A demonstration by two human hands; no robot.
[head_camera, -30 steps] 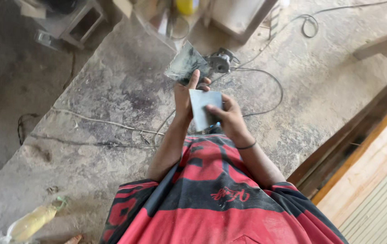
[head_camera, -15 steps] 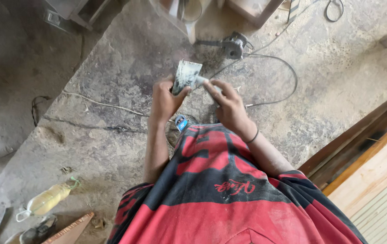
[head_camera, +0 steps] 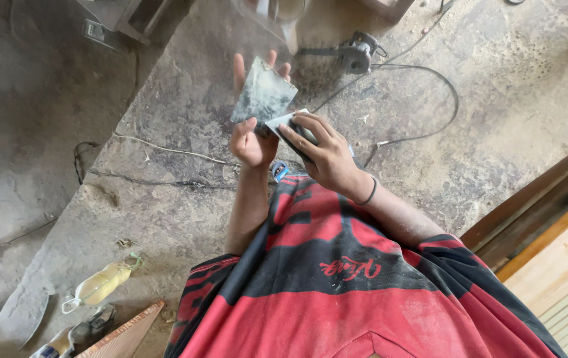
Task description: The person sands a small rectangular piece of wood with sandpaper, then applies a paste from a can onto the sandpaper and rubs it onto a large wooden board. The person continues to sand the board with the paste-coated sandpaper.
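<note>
Left hand (head_camera: pixel 252 136) grips a dusty blade (head_camera: pixel 263 95) at its base; right hand (head_camera: pixel 320 156) pinches a pale blade (head_camera: pixel 285 121). Thin, stiff, light; safest held by flats.

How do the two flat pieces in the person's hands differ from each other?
The dark grey piece is grimy and mottled; the pale piece is cleaner and lighter. The dark grey piece lies face-up on the spread left hand; the pale piece is pinched in the right hand, mostly hidden by the fingers. The dark grey piece shows far more surface. Both are thin, flat, and meet at an edge.
</note>
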